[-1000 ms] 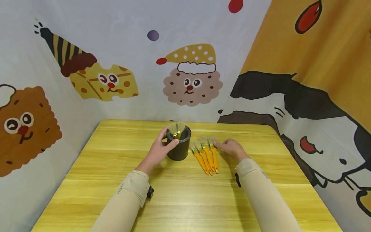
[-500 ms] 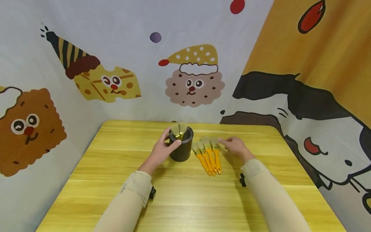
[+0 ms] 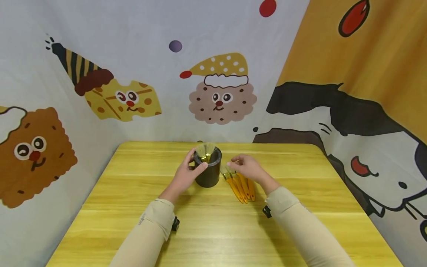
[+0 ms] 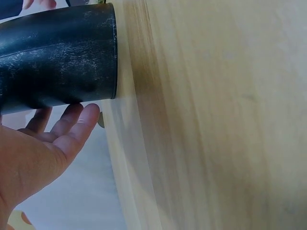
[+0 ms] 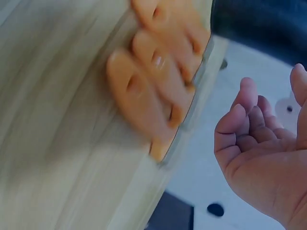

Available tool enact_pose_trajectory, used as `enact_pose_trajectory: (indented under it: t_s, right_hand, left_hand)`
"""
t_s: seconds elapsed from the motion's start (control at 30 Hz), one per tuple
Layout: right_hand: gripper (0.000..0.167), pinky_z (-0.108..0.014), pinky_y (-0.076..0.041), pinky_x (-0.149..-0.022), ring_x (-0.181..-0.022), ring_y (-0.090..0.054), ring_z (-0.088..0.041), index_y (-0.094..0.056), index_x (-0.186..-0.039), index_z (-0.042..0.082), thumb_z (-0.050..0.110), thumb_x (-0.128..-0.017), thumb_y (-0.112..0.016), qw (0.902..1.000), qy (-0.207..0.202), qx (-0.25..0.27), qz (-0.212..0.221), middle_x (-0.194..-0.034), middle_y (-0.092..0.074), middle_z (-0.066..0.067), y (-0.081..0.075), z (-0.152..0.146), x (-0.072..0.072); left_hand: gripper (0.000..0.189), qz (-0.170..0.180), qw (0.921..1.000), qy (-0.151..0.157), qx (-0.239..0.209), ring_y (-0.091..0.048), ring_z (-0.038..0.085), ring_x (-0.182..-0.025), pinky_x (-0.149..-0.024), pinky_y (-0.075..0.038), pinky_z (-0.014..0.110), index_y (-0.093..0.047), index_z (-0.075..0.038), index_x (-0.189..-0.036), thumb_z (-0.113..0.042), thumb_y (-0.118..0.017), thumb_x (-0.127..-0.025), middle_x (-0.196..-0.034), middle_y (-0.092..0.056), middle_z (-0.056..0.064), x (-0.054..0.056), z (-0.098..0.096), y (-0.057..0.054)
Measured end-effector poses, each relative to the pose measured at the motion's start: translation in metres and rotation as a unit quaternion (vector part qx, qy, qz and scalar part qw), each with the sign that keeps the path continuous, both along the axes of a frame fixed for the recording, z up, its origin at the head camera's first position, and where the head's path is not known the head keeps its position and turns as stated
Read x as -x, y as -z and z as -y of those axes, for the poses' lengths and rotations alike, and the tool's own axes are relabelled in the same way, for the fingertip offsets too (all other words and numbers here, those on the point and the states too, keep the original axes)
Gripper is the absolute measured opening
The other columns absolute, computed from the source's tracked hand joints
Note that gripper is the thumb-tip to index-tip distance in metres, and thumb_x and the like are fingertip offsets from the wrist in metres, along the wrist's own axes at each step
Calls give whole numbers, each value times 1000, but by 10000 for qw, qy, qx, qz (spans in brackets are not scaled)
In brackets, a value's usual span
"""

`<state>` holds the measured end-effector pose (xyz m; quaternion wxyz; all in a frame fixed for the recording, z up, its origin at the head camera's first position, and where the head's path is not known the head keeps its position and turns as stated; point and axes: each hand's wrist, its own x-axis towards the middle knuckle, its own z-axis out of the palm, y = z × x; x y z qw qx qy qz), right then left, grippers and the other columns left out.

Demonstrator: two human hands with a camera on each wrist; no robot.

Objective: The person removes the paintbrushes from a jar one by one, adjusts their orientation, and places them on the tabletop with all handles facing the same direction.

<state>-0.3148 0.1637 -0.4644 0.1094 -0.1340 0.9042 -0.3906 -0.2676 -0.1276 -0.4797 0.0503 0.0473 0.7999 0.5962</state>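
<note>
A black cylindrical holder (image 3: 207, 180) stands upright on the table. My left hand (image 3: 186, 173) grips it from the left, thumb near the rim; in the left wrist view, fingers (image 4: 76, 125) lie along the side of the holder (image 4: 57, 52). Bristles of paintbrushes (image 3: 205, 149) stick up out of its mouth. To its right, several paintbrushes (image 3: 241, 188) with orange handles lie fanned on the table, bristles pointing away. Over their bristle ends is my right hand (image 3: 249, 168), covering part of them. In the right wrist view, this hand (image 5: 264, 153) has loosely bent fingers with nothing between them.
The wooden table (image 3: 213, 230) ends at a back edge just beyond the holder. Behind it hangs a white cloth (image 3: 140, 44) printed with cartoon figures, with an orange and cow-patterned part (image 3: 333, 107) at the right.
My right hand has moved left, from beside the rightmost paintbrush to above the bristle ends, near the holder. My left hand keeps its grip on the holder.
</note>
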Motion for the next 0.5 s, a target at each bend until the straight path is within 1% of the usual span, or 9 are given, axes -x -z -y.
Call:
enact_pose_trajectory:
  t_s: [0.13, 0.23, 0.3, 0.43, 0.5]
  right_hand:
    - [61, -47, -61, -95, -111, -72, -27, -66, -141, 7, 54, -103, -67, 9995, -278, -129, -79, -130, -73, -15, 3, 17, -4]
    - [53, -43, -62, -89, -101, -72, -22, -67, -138, 8, 49, -104, -69, 9993, -343, -155, -8, -122, -74, -13, 7, 25, -6]
    - [49, -41, -61, -88, -98, -71, -20, -67, -137, 8, 44, -104, -70, 9993, -356, -105, 38, -118, -74, -11, 9, 28, -7]
    - [49, -43, -61, -91, -101, -71, -20, -66, -140, 9, 39, -103, -73, 9992, -385, 63, 99, -119, -75, -10, 9, 30, -8]
    - [53, -44, -61, -94, -105, -72, -21, -62, -145, 9, 38, -102, -75, 9985, -498, 162, 165, -122, -75, -9, 7, 30, -8]
  left_hand:
    - [87, -69, 9999, 16, -88, -59, 41, -137, -109, -53, 61, -20, -53, -167, -66, -70, -97, -167, -40, 10, 0, 0, 1]
    - [84, -90, 9999, 42, -103, -60, 42, -136, -108, -53, 61, -20, -56, -165, -65, -70, -97, -167, -41, 10, 1, 0, 2]
    - [83, -102, 9999, 48, -81, -60, 42, -136, -107, -54, 62, -20, -57, -164, -64, -70, -98, -167, -41, 10, 1, 0, 2]
    - [83, -112, 9999, 26, -88, -61, 42, -136, -108, -53, 62, -21, -57, -164, -62, -71, -98, -166, -42, 11, 1, -1, 2]
    - [83, -121, 9999, 30, -96, -61, 42, -136, -108, -53, 62, -21, -57, -164, -62, -71, -98, -166, -42, 11, 2, -1, 2]
